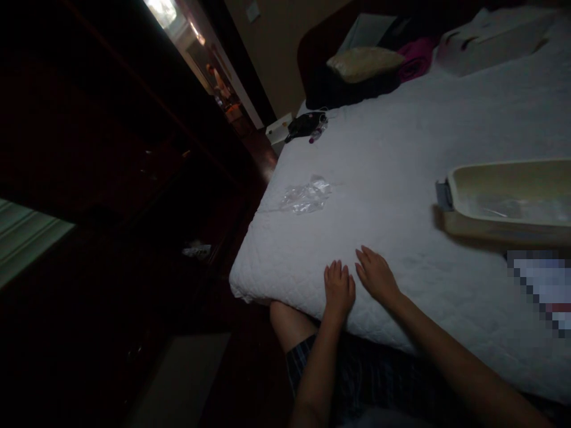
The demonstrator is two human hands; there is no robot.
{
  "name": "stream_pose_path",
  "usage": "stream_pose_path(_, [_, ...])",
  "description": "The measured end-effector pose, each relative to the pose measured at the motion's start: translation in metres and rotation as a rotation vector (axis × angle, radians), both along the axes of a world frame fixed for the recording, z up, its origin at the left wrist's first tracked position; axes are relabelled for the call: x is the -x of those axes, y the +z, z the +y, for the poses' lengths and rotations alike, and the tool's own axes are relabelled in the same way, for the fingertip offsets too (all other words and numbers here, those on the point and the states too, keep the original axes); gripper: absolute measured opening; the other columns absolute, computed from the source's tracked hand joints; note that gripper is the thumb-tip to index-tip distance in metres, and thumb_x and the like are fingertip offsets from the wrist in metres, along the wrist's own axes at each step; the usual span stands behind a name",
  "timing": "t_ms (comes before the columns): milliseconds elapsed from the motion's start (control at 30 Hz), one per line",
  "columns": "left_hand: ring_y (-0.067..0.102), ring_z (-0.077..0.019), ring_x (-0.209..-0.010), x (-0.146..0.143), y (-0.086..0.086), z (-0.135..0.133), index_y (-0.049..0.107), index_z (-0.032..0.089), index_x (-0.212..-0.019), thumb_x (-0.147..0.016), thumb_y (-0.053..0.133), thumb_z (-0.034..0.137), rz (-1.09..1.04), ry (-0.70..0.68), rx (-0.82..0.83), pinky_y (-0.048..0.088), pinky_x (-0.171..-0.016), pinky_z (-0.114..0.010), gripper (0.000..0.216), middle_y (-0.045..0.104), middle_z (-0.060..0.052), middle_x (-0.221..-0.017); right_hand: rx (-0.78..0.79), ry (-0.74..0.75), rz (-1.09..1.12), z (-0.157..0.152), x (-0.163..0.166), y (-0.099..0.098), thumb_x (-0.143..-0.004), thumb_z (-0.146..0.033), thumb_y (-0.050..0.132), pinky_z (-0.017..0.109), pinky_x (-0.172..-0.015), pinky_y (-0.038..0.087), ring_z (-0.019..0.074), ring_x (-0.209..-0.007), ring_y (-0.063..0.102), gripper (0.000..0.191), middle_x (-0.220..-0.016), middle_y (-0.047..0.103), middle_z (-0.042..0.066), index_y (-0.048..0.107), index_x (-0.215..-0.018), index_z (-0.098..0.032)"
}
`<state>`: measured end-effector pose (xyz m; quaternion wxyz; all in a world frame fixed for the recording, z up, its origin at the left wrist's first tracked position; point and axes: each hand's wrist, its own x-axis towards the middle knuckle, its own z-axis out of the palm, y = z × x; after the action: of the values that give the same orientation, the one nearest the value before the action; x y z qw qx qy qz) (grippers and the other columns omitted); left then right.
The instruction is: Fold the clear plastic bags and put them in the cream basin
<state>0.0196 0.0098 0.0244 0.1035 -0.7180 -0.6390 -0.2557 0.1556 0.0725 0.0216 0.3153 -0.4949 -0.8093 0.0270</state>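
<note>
My left hand (pixel 339 289) lies palm down on the white quilted bed cover (pixel 392 166), near the bed's front edge, with its fingers stretched out. Close beside it on the right, my right hand (pixel 375 274) rests on the same cover, fingers extended and slightly apart. Neither hand holds anything. Beyond them lies a crumpled clear plastic bag (pixel 307 195). To the right stands a cream plastic bin (pixel 504 229) with a grey latch, and some clear plastic shows inside it.
At the far bed end are a black item (pixel 307 123), a yellowish pillow-like pack (pixel 366 63), a rolled magenta cloth (pixel 416 59) and a white box (pixel 495 44). A blurred-out sheet (pixel 546 291) lies at right. Dark furniture stands left; a lit doorway is behind.
</note>
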Motion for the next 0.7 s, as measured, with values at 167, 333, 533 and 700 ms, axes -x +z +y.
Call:
stream_pose_path(167, [0.052,-0.0275,-0.123,0.036,0.003,0.044,0.056,0.013,-0.116,-0.089,0.05,0.016,-0.033,0.02,-0.006,0.044,-0.102,-0.05,0.028,0.059,-0.017,-0.126,-0.012,-0.04,-0.119,-0.001,0.009,-0.014,-0.092,-0.027,0.04,0.049,-0.104,0.035,0.0292,-0.124,0.05,0.041,-0.134,0.054,0.021,0.056,-0.125,-0.008])
stream_pose_path(333, [0.05,-0.028,-0.126,0.072,0.014,0.118,0.057,0.006,-0.117,-0.09,0.048,0.017,-0.024,0.062,0.082,0.043,-0.105,-0.045,0.03,0.057,-0.022,-0.127,0.0,-0.061,-0.137,0.002,0.007,-0.015,-0.091,-0.027,0.042,0.047,-0.104,0.036,0.0286,-0.121,0.053,0.039,-0.132,0.057,0.019,0.06,-0.121,-0.01])
stream_pose_path(533, [0.04,-0.0284,-0.136,0.094,0.024,0.196,0.049,0.005,-0.13,-0.09,0.043,0.013,-0.004,0.126,0.136,0.037,-0.111,-0.045,0.041,0.046,-0.022,-0.142,0.008,-0.064,-0.084,0.003,0.008,-0.015,-0.089,-0.026,0.045,0.047,-0.102,0.038,0.0284,-0.12,0.054,0.038,-0.13,0.058,0.019,0.062,-0.119,-0.012])
stream_pose_path(700, [0.036,-0.0285,-0.138,0.097,0.016,0.23,0.045,0.004,-0.135,-0.09,0.041,0.009,-0.031,0.187,0.134,0.032,-0.113,-0.046,0.046,0.041,-0.023,-0.145,-0.008,-0.079,-0.1,0.005,0.009,-0.015,-0.089,-0.025,0.045,0.046,-0.101,0.039,0.0274,-0.118,0.055,0.035,-0.128,0.06,0.018,0.064,-0.116,-0.012])
